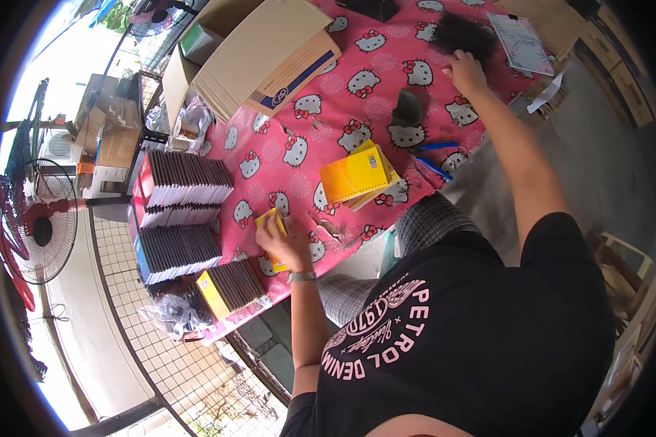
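My left hand (283,239) is closed around a small yellow notebook (278,265) at the near left of the table; the hand covers most of it. Far to the right, my right hand (466,71) reaches the edge of a dark, fuzzy-looking pile (463,36), perhaps black binding coils. Its fingers are bent together, and what they pinch is too small to make out. Between my hands lies a short stack of yellow notebooks (357,175), slightly fanned, with holes along one edge. Blue-handled pliers (436,162) rest beside that stack, nearer my right arm.
Rows of coil-bound notebooks (186,178) stand along the table's left edge, with a yellow-covered row (232,290) nearest me. An opened cardboard box (266,54) fills the far left. A dark curved piece (408,108) and a white printed sheet (521,44) lie on the pink tablecloth (291,182).
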Demonstrator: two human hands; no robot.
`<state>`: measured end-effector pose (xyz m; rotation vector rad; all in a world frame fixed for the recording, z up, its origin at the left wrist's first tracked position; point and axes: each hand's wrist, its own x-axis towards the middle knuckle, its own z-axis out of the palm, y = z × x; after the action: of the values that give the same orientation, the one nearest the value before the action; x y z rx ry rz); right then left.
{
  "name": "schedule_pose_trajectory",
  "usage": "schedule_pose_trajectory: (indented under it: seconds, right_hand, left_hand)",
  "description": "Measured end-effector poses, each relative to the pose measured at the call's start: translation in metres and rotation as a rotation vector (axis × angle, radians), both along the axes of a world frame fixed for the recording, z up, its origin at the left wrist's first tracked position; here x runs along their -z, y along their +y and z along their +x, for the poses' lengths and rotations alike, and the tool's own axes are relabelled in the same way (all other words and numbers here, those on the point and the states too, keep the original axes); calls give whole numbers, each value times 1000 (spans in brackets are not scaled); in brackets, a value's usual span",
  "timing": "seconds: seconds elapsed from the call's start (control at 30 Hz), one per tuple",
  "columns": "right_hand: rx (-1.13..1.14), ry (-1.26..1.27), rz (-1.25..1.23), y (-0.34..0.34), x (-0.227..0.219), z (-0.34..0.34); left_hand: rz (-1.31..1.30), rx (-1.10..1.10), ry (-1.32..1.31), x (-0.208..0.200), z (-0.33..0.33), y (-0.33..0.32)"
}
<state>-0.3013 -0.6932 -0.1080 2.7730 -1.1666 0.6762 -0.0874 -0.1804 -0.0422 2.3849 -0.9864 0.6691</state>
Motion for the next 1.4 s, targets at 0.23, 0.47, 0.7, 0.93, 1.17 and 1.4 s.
schedule_pose_trajectory:
  seconds: [0.23,0.47,0.7,0.93,1.17,1.4]
  right_hand:
    - [53,-6,97,-17,-2,15]
    - [-178,-332,341,17,-44,13]
    - [-809,-440,793,188,-109,31]
    - [-780,-535,477,217,-101,38]
    - [-836,-597,809,227,-93,37]
    - [-692,-398,514,242,-111,37]
  left_hand:
    - [345,655,57,-23,-67,-100]
    - [300,779,212,-61,-48,-101]
    - [200,623,98,-53,-40,-124]
    - [185,610,82,-47,-39,-129]
    - [163,562,60,-44,-45,-128]
    - [186,534,69,-45,-49,-126]
